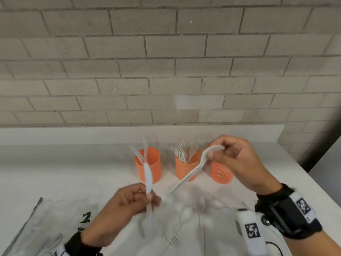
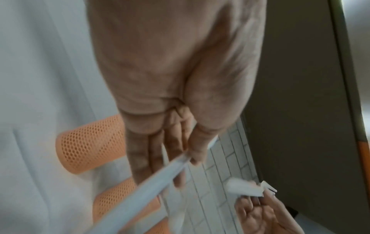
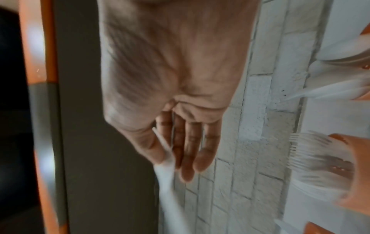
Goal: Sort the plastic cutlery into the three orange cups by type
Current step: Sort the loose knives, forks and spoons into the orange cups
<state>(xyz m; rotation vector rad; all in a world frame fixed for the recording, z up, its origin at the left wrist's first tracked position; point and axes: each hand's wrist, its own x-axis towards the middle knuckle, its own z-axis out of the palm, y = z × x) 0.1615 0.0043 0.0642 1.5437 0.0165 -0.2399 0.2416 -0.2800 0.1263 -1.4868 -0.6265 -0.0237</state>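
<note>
Three orange mesh cups stand in a row near the wall. The left cup (image 1: 147, 164) holds knives, the middle cup (image 1: 185, 168) holds several forks, and the right cup (image 1: 221, 173) is partly hidden behind my right hand. My left hand (image 1: 149, 198) pinches a white plastic knife (image 1: 148, 179) upright in front of the left cup. My right hand (image 1: 217, 152) pinches a white fork (image 1: 191, 172) by its head, handle slanting down-left. In the left wrist view the knife (image 2: 140, 190) runs out from my fingers (image 2: 176, 150). The right wrist view shows the fork handle (image 3: 166, 182).
Loose white spoons (image 1: 186, 213) and a fork (image 1: 173, 239) lie on the white counter (image 1: 64, 172) below my hands. A clear plastic bag (image 1: 46, 218) lies at the front left. A white tagged device (image 1: 249, 231) sits at the front right. The brick wall (image 1: 166, 71) closes the back.
</note>
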